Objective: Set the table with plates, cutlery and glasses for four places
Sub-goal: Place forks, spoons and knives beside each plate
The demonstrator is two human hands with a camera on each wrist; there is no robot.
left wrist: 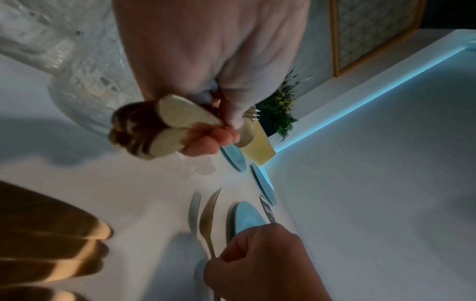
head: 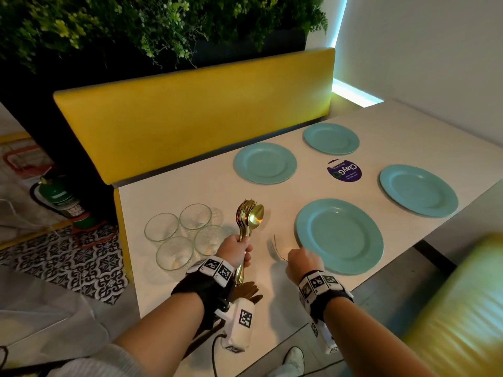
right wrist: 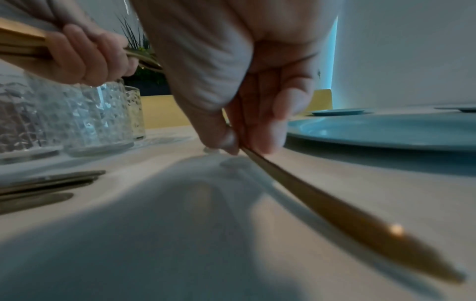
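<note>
Right hand (head: 300,263) pinched a slim gold fork (left wrist: 208,220) by its handle, just left of the nearest round teal plate (head: 340,236); left hand (head: 234,250) gripped a bundle of gold spoons and forks (head: 249,216) above the white worktop (head: 206,191)

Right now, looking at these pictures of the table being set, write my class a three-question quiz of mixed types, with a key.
1. True or false: the four glasses stand one at each plate.
2. How many teal plates lie on the table?
3. The right hand holds: A) a glass B) a single fork C) a plate.

Key: 1 false, they are clustered together near the left hand, which grips the gold cutlery bundle. 2 four. 3 B, beside the nearest plate.
</note>
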